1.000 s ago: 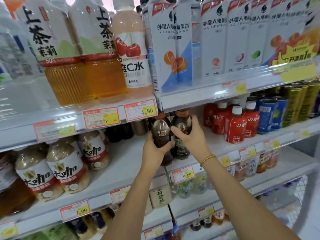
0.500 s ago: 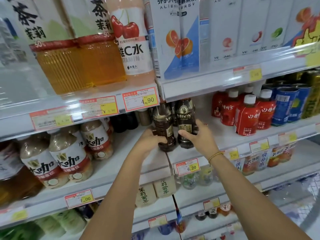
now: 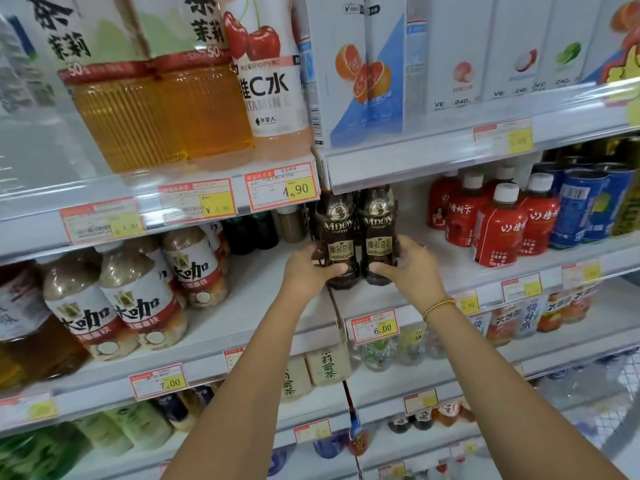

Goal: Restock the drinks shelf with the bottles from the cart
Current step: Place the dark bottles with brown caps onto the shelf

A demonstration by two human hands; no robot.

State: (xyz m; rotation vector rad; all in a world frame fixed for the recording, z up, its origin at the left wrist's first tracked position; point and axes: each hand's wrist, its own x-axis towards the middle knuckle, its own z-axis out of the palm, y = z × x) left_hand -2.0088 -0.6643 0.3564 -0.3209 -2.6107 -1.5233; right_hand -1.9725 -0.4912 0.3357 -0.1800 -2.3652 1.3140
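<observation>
Two bare forearms rise from 6 o'clock to mid-frame. The left hand (image 3: 306, 268) wraps its fingers round the lower body of the left coffee bottle (image 3: 334, 233), thumb across the front; the right hand (image 3: 414, 271) grips the right coffee bottle (image 3: 377, 230) likewise. Both bottles are upright, touching side by side, labels forward, at the front of the white shelf (image 3: 263, 289); whether their bases rest on it cannot be told. The low paired grips probably allow both to be seated together, faced outward. A price tag (image 3: 375, 328) hangs at their 6 o'clock. Red bottles (image 3: 498, 230) stand at 3 o'clock, beige bottles (image 3: 138, 299) at 9 o'clock. At 12 o'clock, the upper tier carries white cartons (image 3: 363, 64).
</observation>
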